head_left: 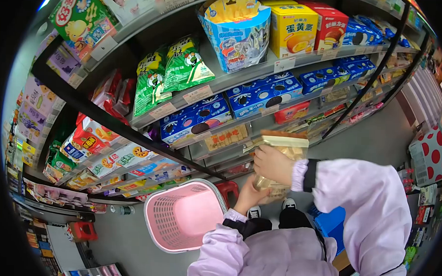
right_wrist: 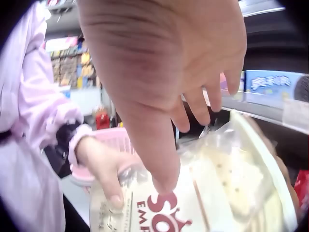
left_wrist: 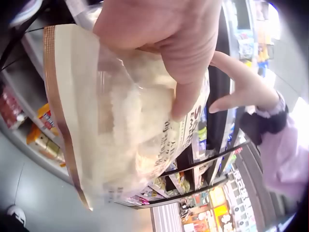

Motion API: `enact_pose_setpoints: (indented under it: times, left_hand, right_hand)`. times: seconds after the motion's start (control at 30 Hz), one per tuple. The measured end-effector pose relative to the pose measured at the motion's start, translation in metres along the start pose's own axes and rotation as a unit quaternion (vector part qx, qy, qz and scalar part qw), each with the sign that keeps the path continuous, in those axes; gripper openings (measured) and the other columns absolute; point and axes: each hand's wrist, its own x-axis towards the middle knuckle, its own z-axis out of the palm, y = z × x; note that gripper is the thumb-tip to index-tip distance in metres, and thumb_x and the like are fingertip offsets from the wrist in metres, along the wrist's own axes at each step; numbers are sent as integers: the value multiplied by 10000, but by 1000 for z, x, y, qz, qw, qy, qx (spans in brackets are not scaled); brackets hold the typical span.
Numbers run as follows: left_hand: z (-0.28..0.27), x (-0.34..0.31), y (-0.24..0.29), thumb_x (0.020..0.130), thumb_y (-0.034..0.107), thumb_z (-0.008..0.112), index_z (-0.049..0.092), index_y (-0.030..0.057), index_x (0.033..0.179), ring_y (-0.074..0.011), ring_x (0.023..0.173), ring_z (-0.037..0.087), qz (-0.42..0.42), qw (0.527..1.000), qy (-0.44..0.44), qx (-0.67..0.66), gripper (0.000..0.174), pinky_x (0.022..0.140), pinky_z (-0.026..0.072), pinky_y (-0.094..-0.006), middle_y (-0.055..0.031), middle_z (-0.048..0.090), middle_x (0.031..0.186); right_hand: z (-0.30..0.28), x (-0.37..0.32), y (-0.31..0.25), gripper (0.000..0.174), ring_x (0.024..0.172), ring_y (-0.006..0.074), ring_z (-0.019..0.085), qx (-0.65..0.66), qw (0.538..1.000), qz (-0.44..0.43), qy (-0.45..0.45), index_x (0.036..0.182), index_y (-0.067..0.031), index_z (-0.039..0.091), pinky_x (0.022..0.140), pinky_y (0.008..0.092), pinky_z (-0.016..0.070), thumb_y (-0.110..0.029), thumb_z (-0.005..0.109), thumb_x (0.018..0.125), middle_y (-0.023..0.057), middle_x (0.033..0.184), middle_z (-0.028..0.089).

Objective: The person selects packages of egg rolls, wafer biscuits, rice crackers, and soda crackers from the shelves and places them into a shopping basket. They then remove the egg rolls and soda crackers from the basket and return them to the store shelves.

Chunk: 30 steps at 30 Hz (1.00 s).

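Note:
A clear and cream snack bag (head_left: 294, 149) (left_wrist: 130, 116) (right_wrist: 231, 179) with pale pieces inside is held up in front of the body. My left hand (head_left: 250, 195) (left_wrist: 164, 38) (right_wrist: 108, 166) grips its lower part, with the thumb pressed on the printed face. Across the bag's front is my right hand (head_left: 273, 164) (left_wrist: 246, 87) (right_wrist: 169, 63). In the right wrist view its thumb lies over the red lettering and its fingers stretch out, fairly straight. Whether that thumb presses on the bag, I cannot tell.
Shelves ahead hold green snack bags (head_left: 187, 66), blue boxes (head_left: 264, 95), a blue bucket-shaped pack (head_left: 236, 39) and a yellow box (head_left: 294, 31). A pink basket (head_left: 152, 216) stands on the floor to the left, beside a red stool (head_left: 228, 191). Black shelf posts cross the view.

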Motion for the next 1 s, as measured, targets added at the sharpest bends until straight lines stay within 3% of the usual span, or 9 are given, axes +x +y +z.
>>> enact_pose_setpoints:
  times: [0.1, 0.23, 0.3, 0.37, 0.43, 0.53, 0.73, 0.87, 1.0]
  left_hand:
    - [2, -19, -21, 709, 42, 702, 448, 1, 1123, -144, 936, 545, -113, 978, 30, -171, 487, 817, 439, -276, -75, 567, 1035]
    - [0, -42, -44, 788, 53, 620, 434, 22, 1150, -165, 953, 547, -208, 910, 118, -340, 408, 825, 455, -302, -67, 558, 1060]
    - [-4, -46, -45, 825, 76, 579, 423, 39, 1175, -182, 977, 546, -255, 865, 148, -406, 386, 833, 466, -324, -68, 549, 1090]
    - [-9, -46, -52, 849, 111, 547, 432, 46, 1173, -203, 1006, 538, -271, 853, 161, -416, 349, 848, 465, -357, -84, 543, 1108]
    - [-16, -46, -53, 851, 119, 544, 445, 47, 1163, -207, 1017, 534, -272, 829, 179, -455, 335, 855, 463, -368, -88, 542, 1114]
    - [-31, -43, -57, 852, 137, 548, 456, 48, 1159, -212, 1030, 529, -295, 824, 166, -454, 333, 862, 460, -371, -96, 535, 1128]
    - [-72, -22, -67, 843, 149, 569, 443, 28, 1170, -217, 1031, 522, -291, 834, 104, -458, 371, 894, 426, -357, -99, 527, 1136]
    - [-99, -4, -73, 858, 174, 548, 413, 35, 1200, -217, 1014, 533, -293, 838, 64, -457, 393, 862, 457, -362, -105, 521, 1142]
    - [-101, 4, -62, 853, 167, 560, 439, -13, 1153, -203, 945, 567, -276, 849, 123, -433, 370, 789, 492, -334, -109, 552, 1077]
  right_hand:
    - [8, -36, 13, 375, 1084, 224, 461, 173, 960, 62, 210, 1039, -69, 534, 914, 375, 364, -156, 574, 677, 79, 1094, 526]
    - [70, -93, 0, 525, 1083, 271, 470, 459, 816, 334, 112, 1164, -9, 447, 922, 367, 368, -236, 628, 727, 140, 1145, 499]
    - [148, -114, -32, 600, 1082, 261, 472, 668, 623, 406, 16, 1202, 18, 413, 920, 363, 373, -336, 626, 767, 154, 1152, 493]
    - [184, -112, -64, 625, 1083, 209, 465, 871, 291, 394, -46, 1199, 43, 405, 905, 327, 394, -389, 611, 798, 144, 1156, 483]
    - [186, -100, -80, 578, 1066, 191, 486, 924, 162, 341, -53, 1194, 43, 407, 896, 307, 412, -364, 585, 824, 136, 1142, 500]
    - [175, -75, -79, 434, 1059, 162, 500, 947, 132, 267, -117, 1213, 1, 403, 910, 305, 423, -248, 520, 877, 81, 1133, 513]
    - [189, -35, -93, 371, 984, 141, 542, 931, 182, 301, -97, 1178, -8, 431, 843, 284, 466, -208, 518, 878, 71, 1088, 543]
    - [204, -15, -101, 334, 935, 133, 564, 942, 150, 295, -58, 1157, -16, 448, 824, 275, 473, -174, 523, 873, 59, 1044, 566]
    - [213, 5, -91, 276, 895, 124, 572, 936, 162, 309, -37, 1094, -31, 483, 790, 277, 483, -156, 549, 857, 47, 997, 576]
